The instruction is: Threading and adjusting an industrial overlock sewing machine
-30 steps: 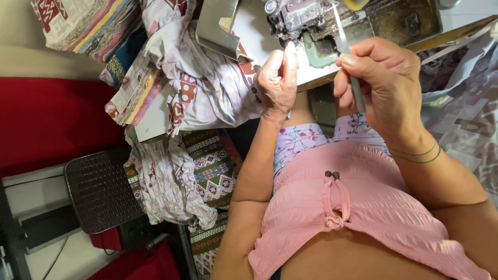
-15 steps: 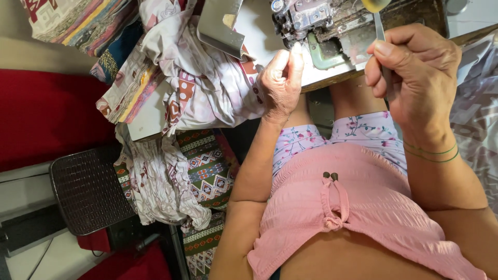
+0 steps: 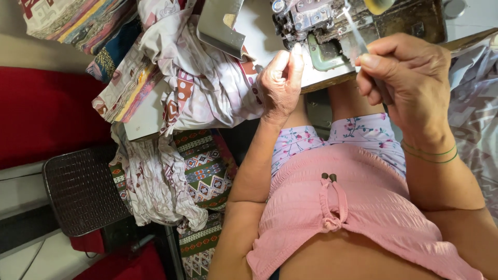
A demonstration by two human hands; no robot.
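I sit at a grey overlock sewing machine on a white table. My right hand grips thin metal tweezers, whose tips point up at the front of the machine. My left hand is at the table's front edge just left of the machine. Its fingers are pressed together, and I see nothing between them. A green cover plate lies under the machine between my two hands.
Patterned white fabric is heaped on the table's left part and hangs down to a pile by a dark woven chair seat. Striped cloths are stacked at the far left. Grey patterned fabric hangs at the right.
My right hand has shifted right and a little away from my left hand, keeping the tweezers aimed at the machine. My left hand has stayed at the table edge.
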